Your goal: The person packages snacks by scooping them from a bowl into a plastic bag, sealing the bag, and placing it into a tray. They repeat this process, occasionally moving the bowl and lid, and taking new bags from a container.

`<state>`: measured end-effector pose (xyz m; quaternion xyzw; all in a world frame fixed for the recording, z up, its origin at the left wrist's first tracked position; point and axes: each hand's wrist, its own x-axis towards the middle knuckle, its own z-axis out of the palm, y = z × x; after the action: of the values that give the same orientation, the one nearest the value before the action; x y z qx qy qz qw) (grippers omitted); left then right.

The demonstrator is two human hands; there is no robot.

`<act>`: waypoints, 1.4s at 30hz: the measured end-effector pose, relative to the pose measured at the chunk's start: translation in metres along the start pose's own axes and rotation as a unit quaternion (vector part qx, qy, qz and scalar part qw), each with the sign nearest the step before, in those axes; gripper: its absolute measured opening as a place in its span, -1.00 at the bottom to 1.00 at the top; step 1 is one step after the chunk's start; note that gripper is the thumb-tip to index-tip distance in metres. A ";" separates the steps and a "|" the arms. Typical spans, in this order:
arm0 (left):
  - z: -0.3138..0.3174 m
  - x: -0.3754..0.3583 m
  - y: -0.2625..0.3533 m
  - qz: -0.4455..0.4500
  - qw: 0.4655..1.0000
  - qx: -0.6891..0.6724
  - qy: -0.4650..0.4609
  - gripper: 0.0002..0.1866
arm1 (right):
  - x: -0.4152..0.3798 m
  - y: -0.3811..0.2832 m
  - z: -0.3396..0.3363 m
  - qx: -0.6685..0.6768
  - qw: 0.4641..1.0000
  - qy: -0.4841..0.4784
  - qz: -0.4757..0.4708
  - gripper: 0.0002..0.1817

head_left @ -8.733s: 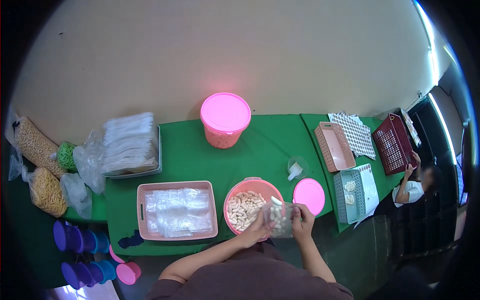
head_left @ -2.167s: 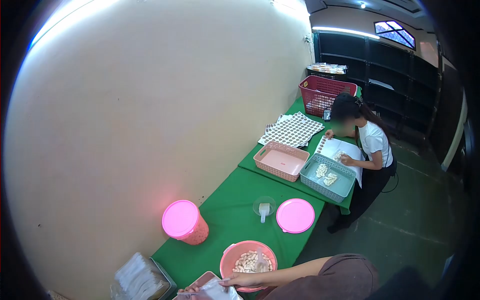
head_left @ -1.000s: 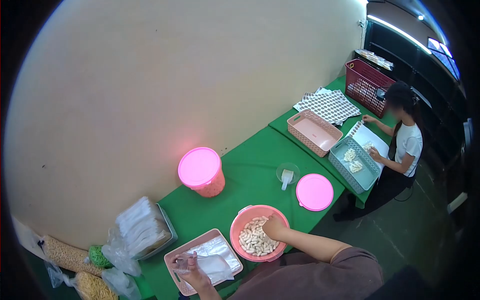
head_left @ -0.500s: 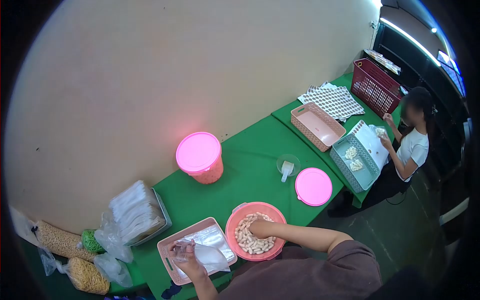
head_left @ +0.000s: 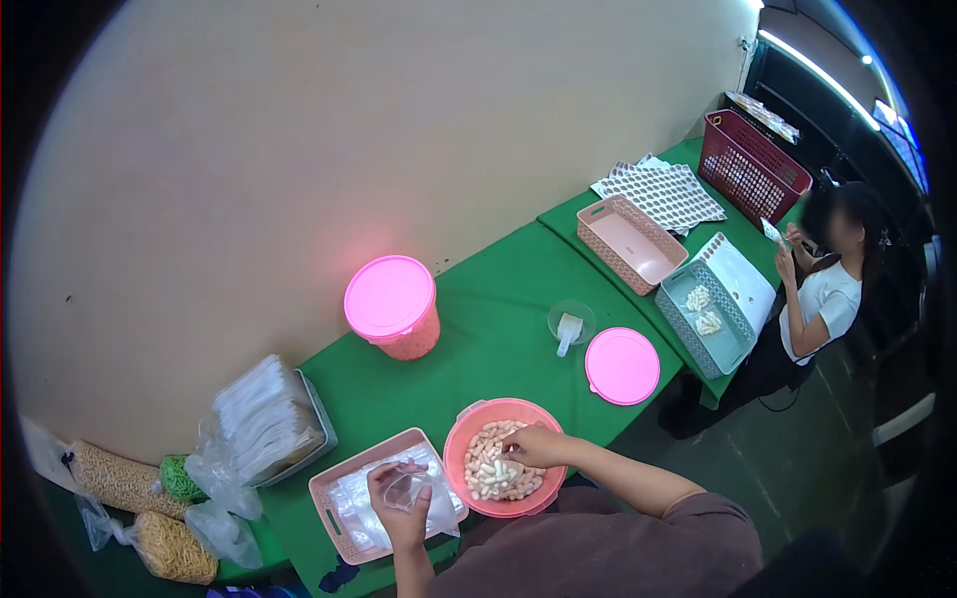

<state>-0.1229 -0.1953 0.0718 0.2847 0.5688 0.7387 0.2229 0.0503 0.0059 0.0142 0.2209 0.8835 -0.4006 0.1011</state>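
My left hand [head_left: 401,503] is wrapped round a small clear plastic cup [head_left: 407,488], held above a pink tray [head_left: 326,515] of clear plastic bags [head_left: 359,506]. To the right of the tray stands a round pink tub [head_left: 461,429] filled with white and pale pink oblong snack pieces [head_left: 488,439]. Over the tub's right side is my right hand [head_left: 535,448], its fingers curled down and closed at the pieces. What lies inside those fingers is hidden. Brighter white pieces show just below the fingertips.
Behind the tray stands a lidded pink bucket [head_left: 404,329]. A pink lid [head_left: 623,367] and a clear bowl with a white scoop [head_left: 569,329] lie to the right. Bags of snacks [head_left: 174,548] sit at far left. A co-worker [head_left: 822,299] sits beside a teal basket [head_left: 733,349].
My right hand has risen from deep among the pieces to above them. My left hand has shifted right and turned the cup. The co-worker has raised a small packet.
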 end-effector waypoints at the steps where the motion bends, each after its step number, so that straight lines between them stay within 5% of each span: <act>1: 0.005 0.002 0.000 0.019 1.000 -0.004 -0.017 -0.36 | -0.007 -0.008 -0.008 0.004 1.000 0.015 0.009 -0.69; 10: 0.043 0.021 -0.004 0.157 0.984 -0.072 -0.034 -0.19 | -0.048 -0.022 -0.064 0.073 0.985 0.154 -0.038 -0.67; 12: 0.046 0.028 -0.027 0.203 0.977 0.018 -0.069 -0.15 | -0.067 -0.035 -0.090 0.059 0.982 0.175 -0.037 -0.70; 16: 0.071 0.019 -0.044 0.070 0.974 0.161 -0.140 -0.24 | -0.089 -0.042 -0.116 0.064 0.968 0.244 0.005 -0.77; 19: 0.083 0.010 -0.061 0.053 0.967 0.130 -0.212 -0.23 | -0.103 -0.050 -0.128 0.036 0.960 0.275 0.019 -0.77; 29: 0.104 0.006 -0.069 0.127 0.917 0.292 -0.240 -0.19 | -0.102 -0.059 -0.114 -0.066 0.946 0.316 0.000 -0.78; 42: 0.106 -0.002 -0.081 0.141 0.922 0.274 -0.236 -0.21 | -0.107 -0.083 -0.109 -0.179 0.918 0.354 0.015 -0.78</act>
<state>-0.0494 -0.1007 0.0130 0.5778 0.6339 0.4893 0.1579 0.1055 0.0062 0.1788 0.3399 0.9150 -0.1302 -0.1741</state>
